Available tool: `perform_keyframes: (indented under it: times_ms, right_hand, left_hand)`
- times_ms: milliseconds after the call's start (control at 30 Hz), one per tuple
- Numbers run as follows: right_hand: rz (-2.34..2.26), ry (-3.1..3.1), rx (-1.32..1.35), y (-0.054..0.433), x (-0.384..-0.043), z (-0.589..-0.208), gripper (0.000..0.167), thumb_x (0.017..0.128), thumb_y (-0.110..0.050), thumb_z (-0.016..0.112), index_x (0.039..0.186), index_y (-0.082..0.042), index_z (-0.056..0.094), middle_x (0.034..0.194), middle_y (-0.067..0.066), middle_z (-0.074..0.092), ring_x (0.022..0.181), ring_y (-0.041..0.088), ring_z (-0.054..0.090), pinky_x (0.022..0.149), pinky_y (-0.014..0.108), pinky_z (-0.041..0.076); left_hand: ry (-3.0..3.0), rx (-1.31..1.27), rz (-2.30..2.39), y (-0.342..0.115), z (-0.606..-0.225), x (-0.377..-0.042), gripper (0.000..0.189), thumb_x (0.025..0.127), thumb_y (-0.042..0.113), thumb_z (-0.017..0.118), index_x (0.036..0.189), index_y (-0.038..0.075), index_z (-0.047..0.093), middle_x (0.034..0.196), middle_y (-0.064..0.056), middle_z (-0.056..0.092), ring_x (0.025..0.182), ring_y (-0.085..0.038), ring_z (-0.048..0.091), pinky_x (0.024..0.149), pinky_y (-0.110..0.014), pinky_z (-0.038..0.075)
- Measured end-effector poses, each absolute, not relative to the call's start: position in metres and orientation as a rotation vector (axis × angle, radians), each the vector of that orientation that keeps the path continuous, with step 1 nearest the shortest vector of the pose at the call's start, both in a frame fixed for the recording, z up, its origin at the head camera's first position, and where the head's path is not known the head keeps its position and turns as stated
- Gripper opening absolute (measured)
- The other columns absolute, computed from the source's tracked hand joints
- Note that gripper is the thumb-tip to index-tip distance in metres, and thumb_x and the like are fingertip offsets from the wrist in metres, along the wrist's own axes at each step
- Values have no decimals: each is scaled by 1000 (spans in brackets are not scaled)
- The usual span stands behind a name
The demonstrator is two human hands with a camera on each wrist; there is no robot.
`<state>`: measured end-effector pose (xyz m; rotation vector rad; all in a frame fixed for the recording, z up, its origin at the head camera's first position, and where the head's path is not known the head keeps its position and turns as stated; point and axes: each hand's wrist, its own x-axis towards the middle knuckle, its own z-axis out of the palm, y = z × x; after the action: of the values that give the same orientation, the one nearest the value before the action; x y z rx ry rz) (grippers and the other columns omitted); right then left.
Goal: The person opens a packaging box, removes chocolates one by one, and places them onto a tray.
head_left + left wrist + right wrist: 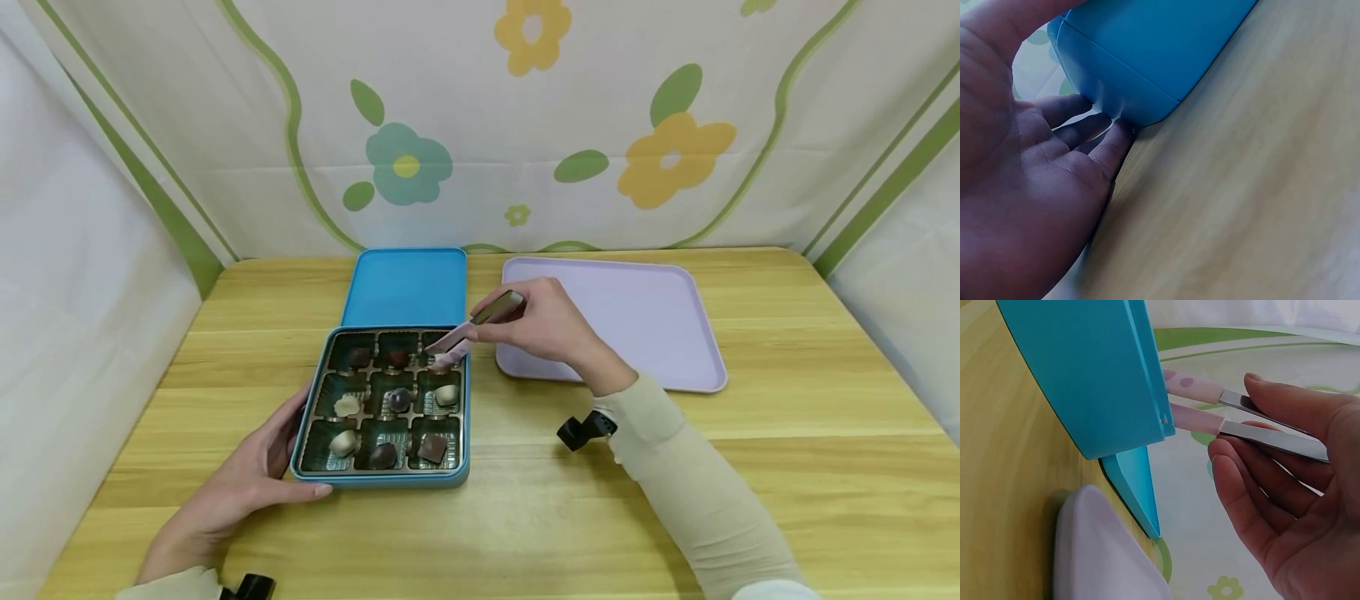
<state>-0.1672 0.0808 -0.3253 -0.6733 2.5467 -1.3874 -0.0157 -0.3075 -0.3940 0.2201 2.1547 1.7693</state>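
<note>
A blue square tin (390, 482) stands on the table with a nine-compartment insert of chocolates, dark, white and brown. My left hand (240, 479) holds its front left corner, thumb along the front edge. In the left wrist view, fingertips (1113, 140) press the tin's side low down. My right hand (543, 321) pinches tongs (1272, 440) with steel arms and pink tips. The tips reach into the back right compartment and stand slightly apart. The tin's wall hides their ends in the right wrist view; I cannot tell whether they grip a chocolate.
Directly behind the tin lies a blue lid (408, 287). A pale lilac tray (637, 317) rests to the right, partly under my right hand and forearm in the head view. White cloth with printed flowers (408, 167) hangs behind the wooden table (540, 517).
</note>
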Motion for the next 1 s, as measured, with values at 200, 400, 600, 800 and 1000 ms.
perform_keyframes:
  times_ms: [200,400,600,800,1000]
  right_hand:
    - [-1369,2575,-664,79,-168,-324,16,87,-30,91,99,-21,85,89,-4,83,79,12,78,70,34,60]
    - [-1435,2617,-663,82,-168,-327,12,89,-26,89,98,-20,86,87,-2,82,75,17,76,66,34,59]
    - [-1624,2511,-578,95,-164,-326,17,91,-25,88,105,-16,86,92,3,84,85,29,79,73,33,62]
    - [-1922,2330,-462,116,-163,-330,20,93,-14,86,109,-2,83,90,-1,84,85,20,81,84,30,65]
    - [-2283,2125,-361,144,-167,-334,18,92,-4,85,106,5,81,91,4,84,80,16,81,81,32,67]
  left_hand:
    - [2154,205,1763,-307,-395,-17,123,83,-4,87,175,21,11,181,-20,9,141,17,42,108,-6,41]
    - [2151,216,1767,-306,-394,-17,123,83,-4,87,175,20,11,181,-20,9,141,17,41,109,-6,41]
    - [2154,232,1777,-306,-393,-17,123,82,-6,87,175,20,12,181,-22,10,142,16,42,109,-6,41]
    - [2154,264,1803,-305,-393,-17,123,81,-9,87,175,18,13,179,-25,12,144,13,44,110,-6,41]
    - [2164,263,1805,-304,-392,-17,123,80,-9,87,175,18,14,179,-25,14,144,11,44,111,-6,40]
